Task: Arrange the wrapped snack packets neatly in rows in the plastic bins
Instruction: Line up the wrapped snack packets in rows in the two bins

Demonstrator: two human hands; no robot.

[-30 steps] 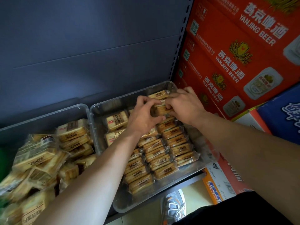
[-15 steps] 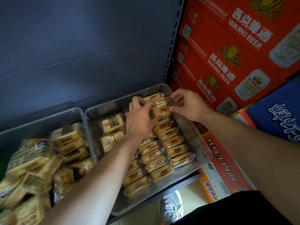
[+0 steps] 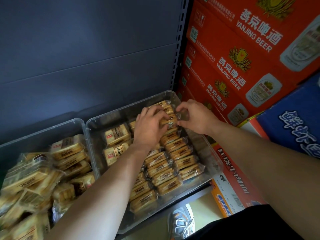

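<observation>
Head view, far end of the right-hand clear plastic bin (image 3: 110, 116). I see the left hand (image 3: 149, 129) with its fingers curled over a snack packet (image 3: 170, 122) at the head of the outer row. The thumb and forefinger of the right hand (image 3: 195, 116) bend into a ring at that packet's clear wrapper end and seem to pinch it, though glare blurs the contact. Nearer me, rows of packets (image 3: 173, 163) lie side by side along the bin. The left bin (image 3: 43, 130), touching the first, holds a loose heap of packets (image 3: 34, 179). Both bins sit on a grey metal shelf (image 3: 190, 193) with a dark back panel (image 3: 86, 49) and a slotted upright (image 3: 180, 49). Red Yanjing Beer cartons (image 3: 242, 58) are stacked just right of the upright, with a blue carton (image 3: 297, 122) beside them. A grey sneaker (image 3: 181, 222) stands on the pale floor (image 3: 202, 207).
</observation>
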